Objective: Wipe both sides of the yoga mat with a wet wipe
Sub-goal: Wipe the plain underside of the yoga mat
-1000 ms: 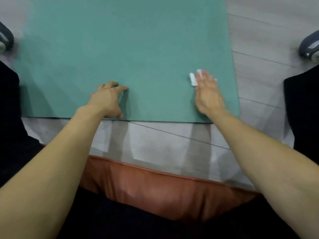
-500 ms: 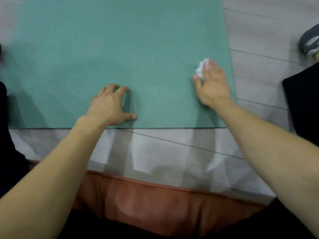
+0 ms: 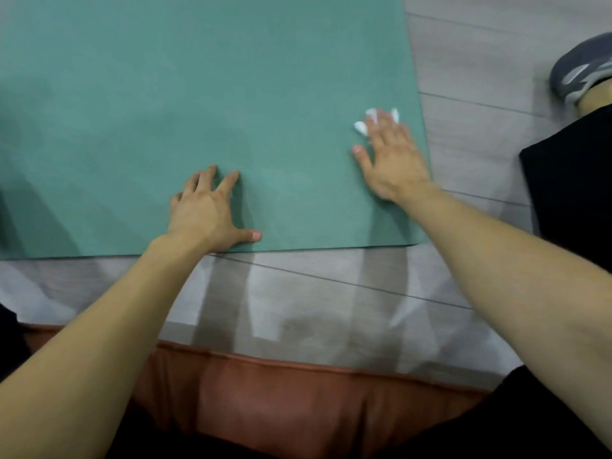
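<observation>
Since a second ago the right hand [image 3: 392,157] has slid the wet wipe [image 3: 361,126] further up the yoga mat [image 3: 198,94], and the left hand [image 3: 207,210] has gone from curled-up fingers to spread flat with the thumb sticking out sideways.

Right now the right hand is flat, fingers straight, pressing the wipe down under its fingertips, so only little white bits poke out past them. It sits just inside the mat's right edge, with the wrist close to the near right corner. The left hand is open too, palm down on the mat, heel of the hand right at the near edge.

Loads of bare teal mat past both hands and out to the left of the left hand. Right of the right hand it's grey plank floor [image 3: 480,54], then a grey shoe [image 3: 579,66] well off to that side. Behind the wrists there's more floor, then a rust-coloured cushion [image 3: 298,402].
</observation>
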Tool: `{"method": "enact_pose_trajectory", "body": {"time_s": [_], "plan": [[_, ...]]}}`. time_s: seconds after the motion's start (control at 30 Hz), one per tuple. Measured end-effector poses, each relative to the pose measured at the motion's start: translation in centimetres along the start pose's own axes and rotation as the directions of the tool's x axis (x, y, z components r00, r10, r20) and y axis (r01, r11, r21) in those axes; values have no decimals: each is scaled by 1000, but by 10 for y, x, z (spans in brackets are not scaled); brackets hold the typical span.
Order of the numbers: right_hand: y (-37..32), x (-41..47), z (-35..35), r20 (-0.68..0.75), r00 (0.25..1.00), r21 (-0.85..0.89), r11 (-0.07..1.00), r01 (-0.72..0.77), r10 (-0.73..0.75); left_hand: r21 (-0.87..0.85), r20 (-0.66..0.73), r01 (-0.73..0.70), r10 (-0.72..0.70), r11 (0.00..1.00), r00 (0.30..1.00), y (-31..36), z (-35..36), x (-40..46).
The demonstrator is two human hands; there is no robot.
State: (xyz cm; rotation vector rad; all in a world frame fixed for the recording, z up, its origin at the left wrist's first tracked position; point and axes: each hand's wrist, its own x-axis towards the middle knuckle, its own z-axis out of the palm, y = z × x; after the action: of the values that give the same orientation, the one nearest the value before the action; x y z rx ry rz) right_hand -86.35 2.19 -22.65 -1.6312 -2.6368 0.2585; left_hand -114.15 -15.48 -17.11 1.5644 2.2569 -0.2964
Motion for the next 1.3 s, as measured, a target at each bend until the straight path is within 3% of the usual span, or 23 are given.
{"method": "enact_pose_trajectory", "body": {"time_s": [0.07, 0.1, 0.17, 0.23, 0.3, 0.33, 0.4, 0.47, 0.5, 0.6, 0.77, 0.97, 1.07, 1.13, 1.3], "plan": [[-4, -6, -3, 21, 996, 62, 994, -91, 90, 5, 30, 17, -17, 1000, 999, 4, -5, 1], [-24, -18, 1, 1, 999, 90, 995, -50, 50, 7, 53, 25, -25, 1000, 998, 7, -8, 3], [-74, -61, 16, -9, 979, 97, 974, 206, -206, 28, 102, 39, -42, 999, 994, 14, -15, 7], [-102, -104, 24, 69, 869, 67, 872, 485, -489, 70, 144, 36, -46, 997, 988, 25, -21, 13], [-83, -104, 17, 115, 809, 15, 816, 578, -576, 96, 155, 17, -32, 995, 987, 41, -22, 18], [-62, -91, 13, 103, 846, -11, 850, 527, -523, 101, 155, -7, -9, 995, 988, 50, -21, 21], [-13, -56, 2, 69, 965, -42, 965, 257, -254, 106, 181, -68, 48, 992, 982, 69, -19, 25], [25, -29, -8, 62, 997, -21, 999, -34, 35, 130, 226, -82, 50, 988, 973, 82, -19, 29], [30, -26, -9, 64, 993, 2, 995, -100, 100, 146, 250, -76, 38, 986, 967, 88, -19, 31], [-2, -64, -3, 65, 995, 103, 991, -88, 82, 111, 275, -30, -2, 993, 962, 104, -25, 38], [-29, -174, 4, 108, 993, 59, 997, 43, -49, 88, 185, -54, 37, 995, 982, 123, -16, 52], [10, -47, 10, 27, 974, 97, 969, -226, 224, 138, 181, -94, 68, 986, 981, 124, -13, 61], [30, -16, 8, 44, 976, 53, 975, -216, 213, 149, 177, -81, 54, 985, 983, 127, -12, 60], [43, -26, 8, 40, 978, 61, 976, -209, 207, 142, 181, -68, 42, 988, 983, 129, -14, 61], [38, -122, 22, -65, 915, 156, 910, -385, 398, 145, 180, -74, 47, 987, 983, 129, -18, 59]]}}
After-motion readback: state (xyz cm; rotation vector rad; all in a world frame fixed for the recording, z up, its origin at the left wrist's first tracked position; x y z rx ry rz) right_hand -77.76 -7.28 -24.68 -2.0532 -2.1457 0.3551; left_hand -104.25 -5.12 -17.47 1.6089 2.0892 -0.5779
